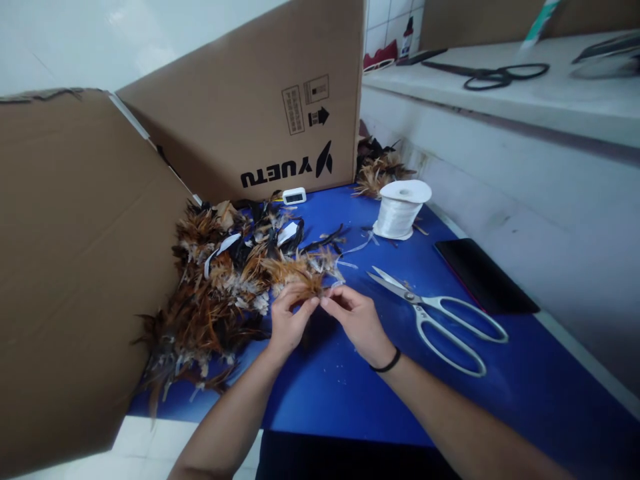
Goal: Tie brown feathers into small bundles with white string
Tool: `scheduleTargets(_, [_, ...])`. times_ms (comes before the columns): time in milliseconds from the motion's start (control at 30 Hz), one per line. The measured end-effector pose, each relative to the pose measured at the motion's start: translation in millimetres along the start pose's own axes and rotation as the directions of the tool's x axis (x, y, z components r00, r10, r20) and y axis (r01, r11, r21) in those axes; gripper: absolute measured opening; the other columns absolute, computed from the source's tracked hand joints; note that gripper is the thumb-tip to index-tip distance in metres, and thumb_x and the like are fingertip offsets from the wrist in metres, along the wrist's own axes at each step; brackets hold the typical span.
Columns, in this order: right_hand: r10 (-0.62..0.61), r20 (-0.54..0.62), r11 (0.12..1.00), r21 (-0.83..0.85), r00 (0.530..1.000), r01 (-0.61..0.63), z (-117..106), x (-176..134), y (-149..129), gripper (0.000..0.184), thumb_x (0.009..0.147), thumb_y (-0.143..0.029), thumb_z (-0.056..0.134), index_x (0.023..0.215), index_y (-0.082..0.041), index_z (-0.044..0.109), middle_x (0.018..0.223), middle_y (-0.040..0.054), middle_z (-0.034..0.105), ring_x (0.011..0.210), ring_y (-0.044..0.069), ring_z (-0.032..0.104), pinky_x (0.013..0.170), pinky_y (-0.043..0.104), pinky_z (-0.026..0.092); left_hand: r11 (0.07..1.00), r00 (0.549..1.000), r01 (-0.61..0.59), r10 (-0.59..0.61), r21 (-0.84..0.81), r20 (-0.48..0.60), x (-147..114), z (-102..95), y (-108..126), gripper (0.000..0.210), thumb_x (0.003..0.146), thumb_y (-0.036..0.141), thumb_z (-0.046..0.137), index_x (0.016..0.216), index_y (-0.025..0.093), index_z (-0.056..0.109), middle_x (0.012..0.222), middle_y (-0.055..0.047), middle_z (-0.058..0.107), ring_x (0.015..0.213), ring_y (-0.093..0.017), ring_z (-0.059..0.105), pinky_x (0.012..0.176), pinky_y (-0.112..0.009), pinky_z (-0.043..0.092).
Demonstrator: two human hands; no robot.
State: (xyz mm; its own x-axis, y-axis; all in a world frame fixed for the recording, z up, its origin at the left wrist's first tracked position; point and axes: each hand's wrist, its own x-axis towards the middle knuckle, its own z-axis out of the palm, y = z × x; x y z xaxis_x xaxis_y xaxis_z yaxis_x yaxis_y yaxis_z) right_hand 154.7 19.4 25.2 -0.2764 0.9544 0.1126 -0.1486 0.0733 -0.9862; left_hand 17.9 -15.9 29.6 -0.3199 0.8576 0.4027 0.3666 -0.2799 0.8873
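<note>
Both hands meet over the blue table, fingertips pinched close together around brown feathers (311, 275). My left hand (291, 319) is closed on the feathers, thumb and index finger pressed together. Thumb and forefinger of my right hand (356, 319) pinch at the same spot, though fingers hide what exactly lies between them. A thin white ribbon (358, 247) trails on the table beyond the hands towards a white spool (400, 210). To the left spreads a large heap of brown, black and white feathers (200, 313). Open-bladed scissors (425, 300) lie right of my right hand.
A cardboard box (200, 100) walls the left and back. A small white digital display (294, 196) sits at its foot. Rightwards lies a black phone or tablet (485, 273). More feathers (383, 170) lie behind the spool. Dark scissors (493, 75) rest on a white ledge (565, 100).
</note>
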Motion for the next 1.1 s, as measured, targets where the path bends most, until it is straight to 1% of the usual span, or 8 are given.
scheduleTargets(100, [0.029,-0.007,0.998,0.064,1.000,-0.028,-1,2,0,0.015,0.072,-0.032,0.066,0.072,-0.019,0.061,0.069,-0.0013,0.058,0.060,0.012,0.052,0.059,0.026,0.044,1.000,0.998,0.018,-0.018,0.001,0.057,0,2.5,0,0.023,0.066,0.030,0.074,0.085,0.018,0.069,0.081,-0.004,0.063,0.070,-0.015,0.057,0.061,-0.025,0.046])
scheduleTargets(300, [0.037,0.025,0.983,0.180,0.999,-0.041,-2,4,-5,0.014,0.070,-0.031,0.067,0.072,-0.018,0.061,0.063,-0.0027,0.059,0.055,0.011,0.052,0.057,0.026,0.045,0.996,0.985,0.022,-0.036,0.085,0.167,0,5.2,1,0.023,0.078,0.032,0.063,0.063,0.015,0.066,0.059,-0.001,0.059,0.060,-0.012,0.055,0.060,-0.025,0.044])
scheduleTargets(600, [0.078,0.055,0.964,0.249,0.995,-0.090,-1,4,-6,0.020,0.070,-0.035,0.068,0.076,-0.016,0.065,0.065,-0.0008,0.059,0.057,0.010,0.051,0.053,0.023,0.042,0.998,0.996,-0.026,0.020,0.063,0.084,3,2.0,8,0.021,0.074,0.030,0.067,0.059,0.015,0.066,0.068,-0.005,0.064,0.067,-0.015,0.060,0.063,-0.026,0.048])
scheduleTargets(767, [0.124,0.082,0.990,0.059,0.989,-0.129,-20,15,-16,0.030,0.075,-0.044,0.060,0.081,-0.014,0.064,0.058,-0.0003,0.057,0.052,0.012,0.051,0.049,0.025,0.041,0.985,0.988,0.153,-0.150,-0.074,0.045,-1,-8.3,13,0.022,0.078,0.035,0.062,0.078,0.014,0.066,0.065,-0.004,0.067,0.061,-0.015,0.063,0.063,-0.028,0.050])
scheduleTargets(833, [0.024,0.084,0.983,-0.181,0.996,-0.008,-38,17,-25,0.027,0.078,-0.041,0.056,0.085,-0.016,0.064,0.067,0.0023,0.062,0.059,0.015,0.057,0.056,0.028,0.045,0.987,0.991,0.137,-0.137,-0.078,0.006,0,-18.0,18,0.022,0.077,0.035,0.063,0.079,0.013,0.066,0.065,-0.004,0.068,0.061,-0.015,0.063,0.064,-0.028,0.051])
scheduleTargets(900, [-0.172,0.097,0.824,-0.531,0.980,0.197,-60,13,-33,0.020,0.080,-0.033,0.055,0.089,-0.018,0.064,0.082,0.0051,0.065,0.074,0.018,0.061,0.070,0.032,0.047,0.991,0.992,0.122,-0.124,-0.062,-0.030,1,-30.8,24,0.021,0.076,0.035,0.065,0.075,0.014,0.065,0.062,-0.003,0.067,0.058,-0.014,0.062,0.062,-0.027,0.050])
scheduleTargets(967, [-0.269,0.160,0.488,-0.827,0.950,0.278,-84,4,-36,0.020,0.082,-0.028,0.053,0.094,-0.016,0.063,0.088,0.0089,0.064,0.082,0.023,0.061,0.074,0.036,0.046,0.991,0.990,0.121,-0.124,-0.050,-0.060,3,-45.0,29,0.020,0.075,0.034,0.066,0.073,0.014,0.064,0.060,-0.002,0.066,0.056,-0.013,0.061,0.060,-0.025,0.050])
scheduleTargets(1100, [-0.155,0.244,-0.007,-0.969,0.957,0.246,-127,-21,-18,0.024,0.084,-0.028,0.053,0.099,-0.013,0.063,0.085,0.0119,0.062,0.078,0.027,0.060,0.072,0.038,0.046,0.988,0.985,0.150,-0.152,-0.032,-0.077,5,-69.8,32,0.020,0.075,0.034,0.066,0.072,0.014,0.065,0.059,-0.001,0.065,0.053,-0.011,0.059,0.057,-0.023,0.047])
